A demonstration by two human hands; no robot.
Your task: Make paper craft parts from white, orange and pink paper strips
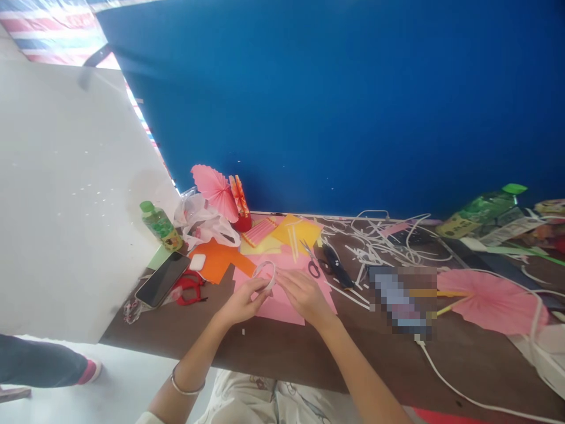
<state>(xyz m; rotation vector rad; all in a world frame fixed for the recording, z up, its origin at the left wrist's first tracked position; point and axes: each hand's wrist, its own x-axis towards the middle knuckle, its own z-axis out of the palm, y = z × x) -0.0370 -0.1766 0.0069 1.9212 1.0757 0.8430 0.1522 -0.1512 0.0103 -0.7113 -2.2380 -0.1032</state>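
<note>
My left hand [243, 301] pinches a white ring of tape [265, 274] and holds it upright just above a pink paper sheet [282, 306]. My right hand [303, 295] lies beside it with its fingertips pinched at the ring's right side. Both hands are over the brown table [282, 353] near its front edge. A bangle sits on my left wrist.
Left of the hands: a phone [162, 279], red scissors [189, 287], orange paper [218, 262], a green-capped bottle [159, 225]. Behind: small scissors [311, 260], yellow paper, a pink paper fan [215, 189]. Right: white paper strips, another pink fan [492, 300], a lying green bottle, a white cable. A person's leg at bottom left.
</note>
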